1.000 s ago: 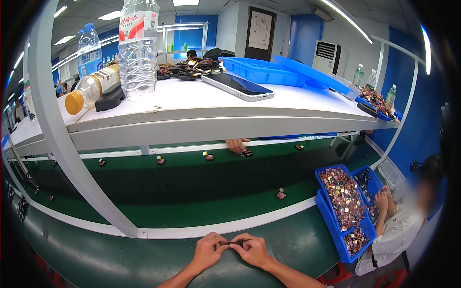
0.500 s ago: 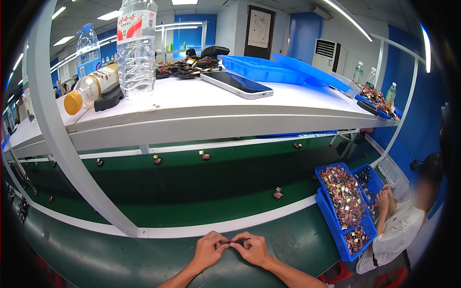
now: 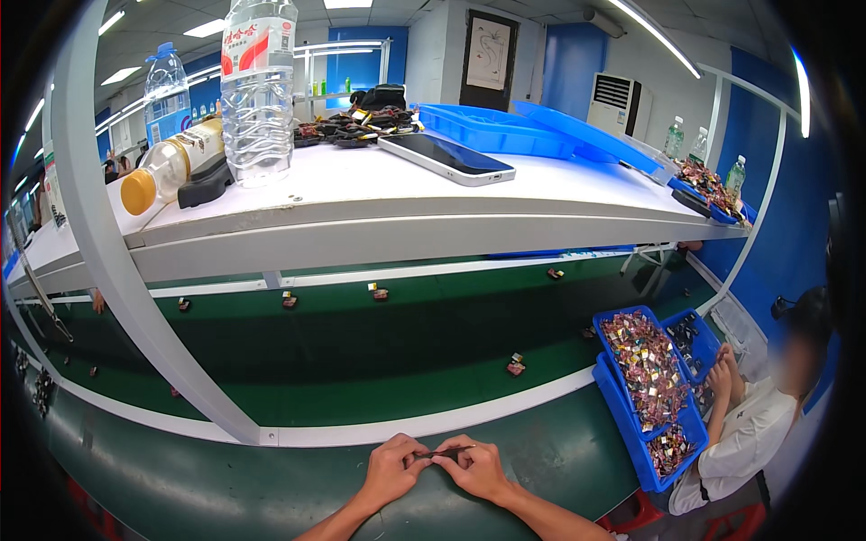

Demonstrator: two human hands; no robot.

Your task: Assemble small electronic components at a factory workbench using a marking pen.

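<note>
Over the dark green bench [image 3: 298,478] my two hands meet at its near side, fingertips almost touching. My left hand [image 3: 391,472] pinches one end of a small dark part [image 3: 437,454] between thumb and fingers. The other end sits in the closed fingers of my right hand [image 3: 478,471]. The part is thin and blackish; fingers cover most of it, so its kind cannot be made out.
Beyond a white rail, small wired components [image 3: 515,364] lie spaced on a green conveyor belt [image 3: 388,343]. To the right, blue bins [image 3: 622,451] hold many such pieces beside a seated co-worker [image 3: 753,433]. A white shelf [image 3: 361,203] carries bottles, a phone [image 3: 446,158] and blue trays.
The components on the belt have shifted slightly left. At the far left another person's hand has come into view by the belt. My hands look unmoved.
</note>
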